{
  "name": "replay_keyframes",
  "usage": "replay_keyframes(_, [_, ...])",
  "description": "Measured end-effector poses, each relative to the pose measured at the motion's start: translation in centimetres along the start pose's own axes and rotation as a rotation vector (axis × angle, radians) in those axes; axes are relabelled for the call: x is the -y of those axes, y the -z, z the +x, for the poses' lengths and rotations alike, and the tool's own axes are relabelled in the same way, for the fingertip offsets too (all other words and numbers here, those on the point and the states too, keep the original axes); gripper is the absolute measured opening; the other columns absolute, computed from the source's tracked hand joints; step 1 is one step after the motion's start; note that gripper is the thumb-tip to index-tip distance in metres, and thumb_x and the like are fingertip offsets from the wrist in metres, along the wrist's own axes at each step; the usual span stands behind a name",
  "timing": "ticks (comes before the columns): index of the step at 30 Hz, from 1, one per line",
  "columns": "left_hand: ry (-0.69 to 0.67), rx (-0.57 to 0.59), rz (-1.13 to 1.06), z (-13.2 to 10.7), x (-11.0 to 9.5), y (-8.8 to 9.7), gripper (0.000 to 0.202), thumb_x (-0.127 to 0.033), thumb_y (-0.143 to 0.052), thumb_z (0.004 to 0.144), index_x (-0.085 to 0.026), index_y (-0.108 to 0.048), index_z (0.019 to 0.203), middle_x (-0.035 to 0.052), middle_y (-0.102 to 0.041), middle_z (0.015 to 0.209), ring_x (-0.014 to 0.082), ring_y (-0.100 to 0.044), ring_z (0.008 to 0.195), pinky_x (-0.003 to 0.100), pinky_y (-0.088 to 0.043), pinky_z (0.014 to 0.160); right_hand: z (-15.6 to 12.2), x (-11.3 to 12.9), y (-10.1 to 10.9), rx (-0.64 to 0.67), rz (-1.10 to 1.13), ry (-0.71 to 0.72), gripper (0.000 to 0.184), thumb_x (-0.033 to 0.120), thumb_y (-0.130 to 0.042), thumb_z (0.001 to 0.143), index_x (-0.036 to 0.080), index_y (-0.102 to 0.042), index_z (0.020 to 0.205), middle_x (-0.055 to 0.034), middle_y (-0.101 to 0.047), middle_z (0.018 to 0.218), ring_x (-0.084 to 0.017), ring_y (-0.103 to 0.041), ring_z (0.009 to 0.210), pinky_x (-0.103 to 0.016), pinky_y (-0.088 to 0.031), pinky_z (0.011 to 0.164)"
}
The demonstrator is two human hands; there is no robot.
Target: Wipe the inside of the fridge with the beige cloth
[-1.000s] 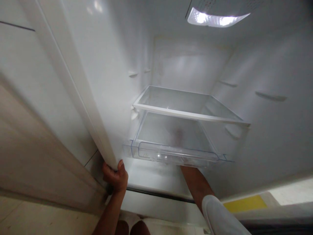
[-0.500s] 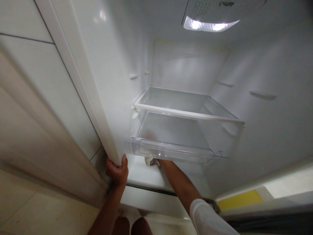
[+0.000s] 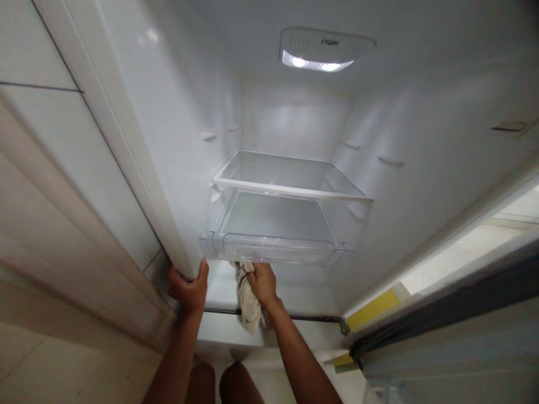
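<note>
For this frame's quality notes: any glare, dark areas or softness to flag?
Head view: the ceiling lamp has blown-out white spots, with a glare patch high on the fridge's left wall; head view, the upper right corner falls dark; head view, fine detail is soft, including the cloth in the right hand, so its weave can't be made out.

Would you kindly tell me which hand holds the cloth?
The right hand holds the cloth; the left hand, by contrast, grips the fridge's edge.
</note>
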State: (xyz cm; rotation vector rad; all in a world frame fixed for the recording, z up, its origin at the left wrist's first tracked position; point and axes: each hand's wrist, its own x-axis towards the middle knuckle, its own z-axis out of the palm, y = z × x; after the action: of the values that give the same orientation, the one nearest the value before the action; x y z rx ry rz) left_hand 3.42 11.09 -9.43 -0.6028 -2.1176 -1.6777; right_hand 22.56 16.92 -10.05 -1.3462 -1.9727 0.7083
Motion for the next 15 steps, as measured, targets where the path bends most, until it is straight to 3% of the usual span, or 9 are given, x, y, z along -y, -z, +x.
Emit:
replay_keyframes(2, [0.016,0.009,-0.011,0.0,-0.2,0.2,0.075,-0.072,-0.073,0.061,-0.014,-0.059,0.107,0.0104,-0.065,0.085,0.0251,-0.063,0.072,0.039,-0.052,0.068,-1.3,-1.4,1.3,-0.126,-0.051,-0.017,0.043,0.011,-0.047,0.078,0.019,-0.068,0.115,-0.0129,-0.068,0.123,-0.027,-0.058,0.12,-0.042,-0.044,0.107])
replay_keyframes(7, [0.02,0.026,-0.017,0.0,-0.6,0.3,0.079,-0.074,-0.071,0.063,-0.012,-0.059,0.11,0.0155,-0.066,0.093,0.0286,-0.065,0.078,0.042,-0.053,0.071,-3.1,-6.9,4.7,-0.739,-0.094,-0.225,0.054,0.018,-0.039,0.081,0.008,-0.055,0.132,-0.0231,-0.059,0.133,-0.031,-0.052,0.13,-0.051,-0.039,0.113])
replay_keyframes(9, [0.021,0.026,-0.016,0.0,-0.6,0.2,0.078,-0.074,-0.071,0.063,-0.012,-0.06,0.11,0.0158,-0.066,0.094,0.0289,-0.065,0.078,0.042,-0.052,0.071,-3.7,-8.8,5.8,-0.913,-0.104,-0.241,0.061,0.02,-0.038,0.083,0.007,-0.046,0.142,-0.0251,-0.052,0.143,-0.032,-0.046,0.139,-0.055,-0.037,0.116])
replay_keyframes(11, [0.021,0.022,-0.024,0.0,-0.5,0.2,0.078,-0.073,-0.071,0.062,-0.012,-0.06,0.109,0.015,-0.067,0.092,0.0282,-0.064,0.077,0.041,-0.052,0.071,-4.1,-10.2,6.8,-0.994,-0.158,-0.168,0.059,0.021,-0.037,0.086,0.009,-0.046,0.143,-0.0244,-0.049,0.147,-0.032,-0.041,0.144,-0.056,-0.036,0.117])
replay_keyframes(15, [0.032,0.008,-0.052,0.0,-0.4,0.2,0.076,-0.073,-0.073,0.061,-0.014,-0.06,0.107,0.012,-0.066,0.088,0.0266,-0.064,0.076,0.039,-0.052,0.07,-3.1,-11.5,8.1,-0.981,-0.304,-0.051,0.045,0.021,-0.037,0.089,0.014,-0.061,0.126,-0.0215,-0.056,0.138,-0.033,-0.043,0.142,-0.058,-0.039,0.114])
